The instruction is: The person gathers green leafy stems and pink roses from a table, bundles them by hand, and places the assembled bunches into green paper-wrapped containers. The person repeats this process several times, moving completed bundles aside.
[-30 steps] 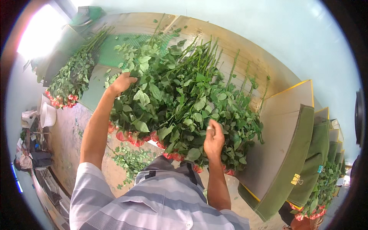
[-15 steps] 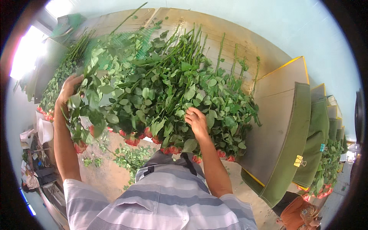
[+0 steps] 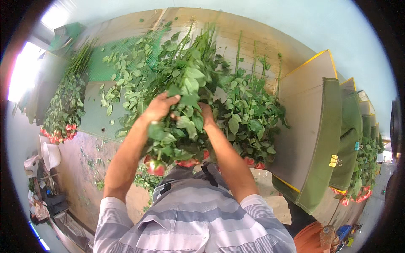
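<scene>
Both hands are closed around one thick bunch of roses (image 3: 185, 105), lifted just off the table (image 3: 270, 46). The left hand (image 3: 159, 107) clasps the leafy stems from the left side, fingers curled in toward the middle, and the right hand (image 3: 206, 114) grips the same stems from the right, so close that the two hands almost meet. Leaves spill over both hands and hide most of the right one's fingers. Below the grip, toward the person's chest, hang the red and pink flower heads; above it the stems fan out, away from the person.

Just right of the grip another pile of roses (image 3: 249, 122) lies on the table, its leaves touching the held bunch (hard to say where one ends and the other starts). Beyond that pile stands a slanted divider board (image 3: 312, 126) with yellow edging and a green cloth side, and more like it stand further right. To the left of the grip there is a green mat (image 3: 95, 116) strewn with loose leaves, the most open stretch nearby. Well apart on the far left lies a third bunch (image 3: 63, 109). The table's near edge runs right under the hands.
</scene>
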Motion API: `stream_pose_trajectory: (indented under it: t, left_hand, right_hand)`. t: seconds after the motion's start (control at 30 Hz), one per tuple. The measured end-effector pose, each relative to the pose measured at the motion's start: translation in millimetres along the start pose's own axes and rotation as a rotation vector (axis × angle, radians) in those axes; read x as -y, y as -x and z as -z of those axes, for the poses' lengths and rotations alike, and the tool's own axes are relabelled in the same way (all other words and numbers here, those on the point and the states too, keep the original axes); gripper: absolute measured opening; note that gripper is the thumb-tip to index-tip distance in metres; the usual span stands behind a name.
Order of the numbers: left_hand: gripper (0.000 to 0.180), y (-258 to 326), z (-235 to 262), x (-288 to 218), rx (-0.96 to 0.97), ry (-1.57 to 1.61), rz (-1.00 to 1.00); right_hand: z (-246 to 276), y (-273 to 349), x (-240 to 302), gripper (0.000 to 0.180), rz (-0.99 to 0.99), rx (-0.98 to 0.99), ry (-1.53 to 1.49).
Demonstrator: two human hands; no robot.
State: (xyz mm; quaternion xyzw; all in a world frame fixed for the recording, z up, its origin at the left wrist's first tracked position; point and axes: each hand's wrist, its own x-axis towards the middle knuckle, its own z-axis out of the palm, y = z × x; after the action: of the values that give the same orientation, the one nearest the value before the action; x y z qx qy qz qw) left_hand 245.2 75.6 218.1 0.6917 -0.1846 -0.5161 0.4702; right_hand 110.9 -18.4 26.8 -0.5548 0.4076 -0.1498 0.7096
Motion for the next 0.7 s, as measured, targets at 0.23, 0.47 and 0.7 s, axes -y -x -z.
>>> stream_pose_trajectory:
  t: [0.23,0.47,0.7]
  left_hand:
    - [0.033,-26,15,9,-0.039,-0.204,-0.152]
    - [0.056,-77,61,43,-0.2,-0.765,-0.121]
    - [0.052,-79,64,38,-0.212,-0.756,-0.163]
  right_hand:
    - [-65,16,50,0.022,-0.065,-0.132,-0.517]
    - [-39,47,89,0.021,0.222,-0.224,0.26]
    - [22,20,51,0.047,-0.089,-0.187,0.761]
